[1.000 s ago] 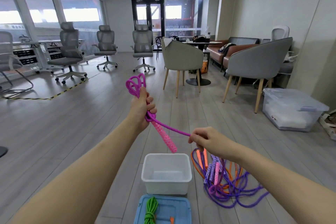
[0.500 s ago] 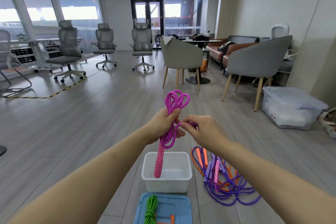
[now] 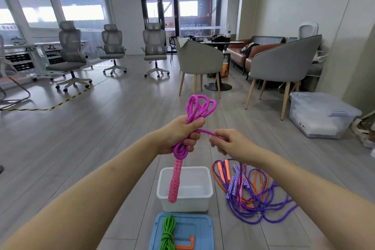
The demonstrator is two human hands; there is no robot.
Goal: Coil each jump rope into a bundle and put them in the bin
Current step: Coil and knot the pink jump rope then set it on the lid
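My left hand (image 3: 179,135) grips a magenta jump rope (image 3: 199,106) folded into loops. The loops stick up above my fist and its pink patterned handle (image 3: 175,183) hangs down over the white bin (image 3: 207,195). My right hand (image 3: 229,142) pinches the rope's free strand just right of the fist. The strand runs taut between both hands. The white bin stands on the floor below my hands, with nothing visible inside it. A loose pile of purple and orange ropes (image 3: 255,197) lies right of the bin. A green coiled rope (image 3: 168,231) rests on a blue lid (image 3: 203,229).
Two grey armchairs (image 3: 284,67) and a round table stand beyond the bin. A clear lidded storage box (image 3: 322,115) sits at the right wall. Office chairs (image 3: 71,57) line the far left by the windows.
My left hand swung the bundle from upper left to the centre above the bin. My right hand rose from over the pile and wrapped the strand around the bundle, then drew slightly right.
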